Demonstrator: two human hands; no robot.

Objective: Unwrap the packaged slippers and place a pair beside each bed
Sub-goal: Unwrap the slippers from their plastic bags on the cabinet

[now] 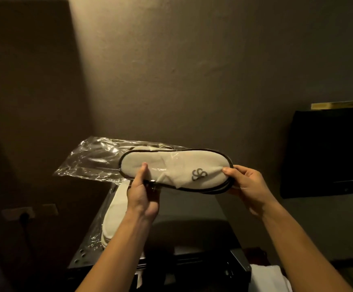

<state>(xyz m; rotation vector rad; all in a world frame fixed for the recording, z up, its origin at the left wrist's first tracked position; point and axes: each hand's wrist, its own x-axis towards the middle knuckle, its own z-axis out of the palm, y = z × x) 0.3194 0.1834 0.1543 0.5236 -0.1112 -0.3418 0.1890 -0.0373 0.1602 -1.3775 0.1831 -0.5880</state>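
A flat pair of white slippers with dark trim and a grey logo is held level at chest height. My left hand pinches the heel end together with the mouth of a clear plastic wrapper, which trails off to the left and is mostly slid off the pair. My right hand grips the toe end. A second pair of white slippers, still inside clear plastic, lies below on a dark cabinet top.
A beige wall fills the background. A dark screen hangs at the right. A wall socket with a plug sits low at the left. White cloth shows at the bottom right.
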